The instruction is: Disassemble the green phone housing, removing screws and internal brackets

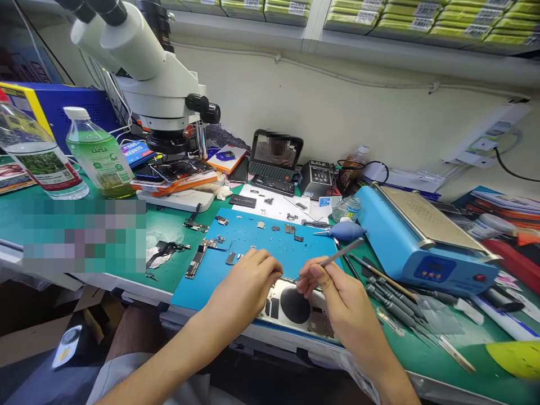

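Note:
An opened phone housing [295,308] lies on a blue work mat [253,242] at the bench's front edge. My left hand [247,281] rests on the housing's left end, fingers curled down on it. My right hand [329,289] holds a thin metal tool [337,256] like a pen, its tip touching the housing's upper edge between both hands. Small phone parts and screws [278,228] are scattered over the mat, with a logic board [196,261] at its left edge.
A white microscope [147,73] stands at the back left, two bottles [99,154] beside it. A blue heating plate machine [422,236] sits at right. Several screwdrivers and tweezers [392,298] lie right of the mat. A small screen device [276,154] stands behind.

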{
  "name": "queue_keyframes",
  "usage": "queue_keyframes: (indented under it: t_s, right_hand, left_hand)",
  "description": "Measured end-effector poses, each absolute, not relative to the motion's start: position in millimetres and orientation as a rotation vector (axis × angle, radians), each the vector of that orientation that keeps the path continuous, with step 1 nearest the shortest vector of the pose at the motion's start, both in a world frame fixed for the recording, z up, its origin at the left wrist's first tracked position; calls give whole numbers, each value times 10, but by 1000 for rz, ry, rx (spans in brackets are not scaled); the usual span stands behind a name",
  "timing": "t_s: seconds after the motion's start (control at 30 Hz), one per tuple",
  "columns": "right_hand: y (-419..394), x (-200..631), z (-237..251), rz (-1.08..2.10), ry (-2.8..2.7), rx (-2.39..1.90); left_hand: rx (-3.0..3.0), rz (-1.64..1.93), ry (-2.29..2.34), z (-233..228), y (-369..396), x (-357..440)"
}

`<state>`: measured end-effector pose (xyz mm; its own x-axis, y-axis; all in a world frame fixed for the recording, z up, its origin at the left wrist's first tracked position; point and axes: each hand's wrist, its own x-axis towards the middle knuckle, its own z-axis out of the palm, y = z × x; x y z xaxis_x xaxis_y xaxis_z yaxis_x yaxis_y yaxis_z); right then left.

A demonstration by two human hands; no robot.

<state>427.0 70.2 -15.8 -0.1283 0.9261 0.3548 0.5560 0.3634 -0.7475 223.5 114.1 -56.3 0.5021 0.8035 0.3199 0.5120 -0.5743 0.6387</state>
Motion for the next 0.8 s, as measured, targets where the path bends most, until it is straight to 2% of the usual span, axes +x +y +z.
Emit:
queue_keyframes:
  t_s: [0.23,0.8]
  right_hand:
    - [813,4153,-249,755,-1698,-1380]
    - [919,4165,-309,889,-1618,-1444]
  left_hand:
    - [2323,786,1114,-598,1121,2250]
    - [2388,759,1179,-563,1110,2256]
